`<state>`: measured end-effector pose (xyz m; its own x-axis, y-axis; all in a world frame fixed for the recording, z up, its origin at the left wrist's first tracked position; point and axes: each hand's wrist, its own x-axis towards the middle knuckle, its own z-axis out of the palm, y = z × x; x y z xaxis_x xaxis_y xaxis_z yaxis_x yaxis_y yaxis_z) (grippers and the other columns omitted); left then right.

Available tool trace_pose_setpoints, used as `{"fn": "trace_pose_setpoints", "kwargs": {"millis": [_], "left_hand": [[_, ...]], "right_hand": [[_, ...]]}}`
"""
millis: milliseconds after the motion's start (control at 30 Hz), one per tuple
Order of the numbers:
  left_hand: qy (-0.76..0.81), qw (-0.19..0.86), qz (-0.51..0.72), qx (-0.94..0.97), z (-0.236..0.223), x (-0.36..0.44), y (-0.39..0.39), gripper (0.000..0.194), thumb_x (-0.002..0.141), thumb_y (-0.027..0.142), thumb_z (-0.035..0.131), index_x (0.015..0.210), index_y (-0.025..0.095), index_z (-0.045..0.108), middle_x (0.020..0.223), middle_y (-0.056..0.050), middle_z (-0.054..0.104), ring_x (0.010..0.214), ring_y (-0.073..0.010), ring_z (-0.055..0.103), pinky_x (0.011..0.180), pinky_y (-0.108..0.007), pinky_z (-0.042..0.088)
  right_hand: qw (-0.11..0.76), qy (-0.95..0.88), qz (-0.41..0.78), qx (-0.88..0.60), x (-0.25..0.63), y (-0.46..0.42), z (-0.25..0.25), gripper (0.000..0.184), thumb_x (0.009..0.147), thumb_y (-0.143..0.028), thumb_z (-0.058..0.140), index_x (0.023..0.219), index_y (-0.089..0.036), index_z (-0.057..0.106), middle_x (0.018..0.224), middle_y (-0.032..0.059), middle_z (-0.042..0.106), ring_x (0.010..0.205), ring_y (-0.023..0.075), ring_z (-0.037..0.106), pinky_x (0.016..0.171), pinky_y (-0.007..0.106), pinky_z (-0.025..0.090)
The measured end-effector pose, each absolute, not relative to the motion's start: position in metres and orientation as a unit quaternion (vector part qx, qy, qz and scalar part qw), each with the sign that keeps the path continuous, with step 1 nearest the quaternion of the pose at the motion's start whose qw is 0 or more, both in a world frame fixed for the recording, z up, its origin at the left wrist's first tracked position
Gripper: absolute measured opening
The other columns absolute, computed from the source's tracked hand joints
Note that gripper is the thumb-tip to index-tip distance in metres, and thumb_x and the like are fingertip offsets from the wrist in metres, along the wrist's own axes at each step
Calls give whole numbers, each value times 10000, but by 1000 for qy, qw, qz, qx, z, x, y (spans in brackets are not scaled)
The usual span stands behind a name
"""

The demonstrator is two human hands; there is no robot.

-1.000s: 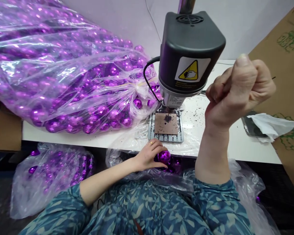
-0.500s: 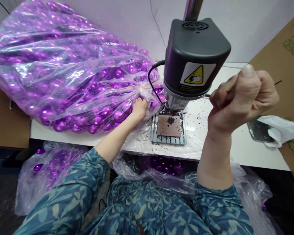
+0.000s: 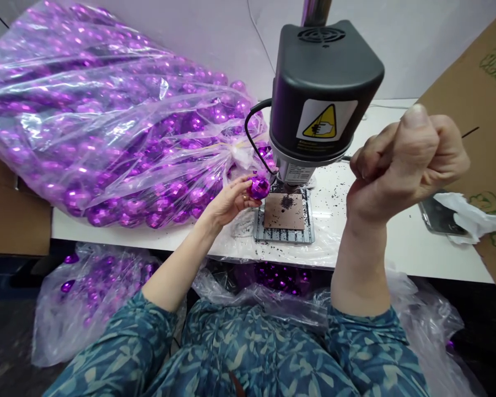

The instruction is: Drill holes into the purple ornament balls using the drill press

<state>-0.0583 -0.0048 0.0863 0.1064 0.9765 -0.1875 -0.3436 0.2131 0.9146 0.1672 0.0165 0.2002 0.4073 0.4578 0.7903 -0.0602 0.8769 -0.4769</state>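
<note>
My left hand point(image 3: 233, 199) pinches a shiny purple faceted ball point(image 3: 259, 188) by its fingertips, just left of the drill press point(image 3: 324, 94). The ball hangs in the air beside the machine's brown base board point(image 3: 283, 219), which carries a small hole and a heap of dark shavings. Raised at the right of the press, my right hand point(image 3: 411, 160) is closed in a fist round the feed lever; a thin dark rod shows on either side of it. The drill's tip is hidden under the motor housing.
A big clear bag point(image 3: 119, 127) of purple balls fills the table's left. An open bag point(image 3: 95, 286) of balls hangs below the front edge. At right lie a phone point(image 3: 438, 216), crumpled tissue point(image 3: 475, 220) and a cardboard box point(image 3: 479, 99). Dark shavings litter the white table point(image 3: 413, 251).
My left hand has come away from the bag's gathered neck, turned, and now shows a purple ball in its fingers. My right fist has stayed nearly still; the view has shifted slightly.
</note>
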Motion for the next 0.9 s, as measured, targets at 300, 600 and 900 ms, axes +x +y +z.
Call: {"fn": "trace_pose_setpoints", "kwargs": {"millis": [300, 600, 900], "left_hand": [[365, 711, 523, 297, 62, -26, -15, 455, 870, 409, 853, 1239, 210, 674, 1094, -68, 770, 861, -171, 750, 727, -271, 615], [374, 762, 496, 185, 66, -21, -23, 165, 1031, 251, 587, 1066, 133, 697, 1027, -93, 799, 954, -190, 778, 878, -339, 663], [416, 589, 572, 391, 23, -14, -7, 575, 770, 355, 916, 1262, 215, 654, 1262, -74, 744, 1239, -200, 690, 1175, -411, 496]], "right_hand": [[810, -526, 178, -189, 168, 13, 200, 509, 898, -433, 676, 594, -201, 340, 420, -98, 353, 359, 17, 319, 409, 242, 206], [802, -542, 140, -207, 166, 11, 198, 470, 966, -364, 578, 616, -203, 309, 443, -77, 305, 378, 24, 292, 429, 257, 216], [799, -536, 140, -232, 164, 7, 200, 478, 959, -373, 565, 603, -208, 292, 440, -62, 272, 372, 66, 274, 417, 293, 203]]}}
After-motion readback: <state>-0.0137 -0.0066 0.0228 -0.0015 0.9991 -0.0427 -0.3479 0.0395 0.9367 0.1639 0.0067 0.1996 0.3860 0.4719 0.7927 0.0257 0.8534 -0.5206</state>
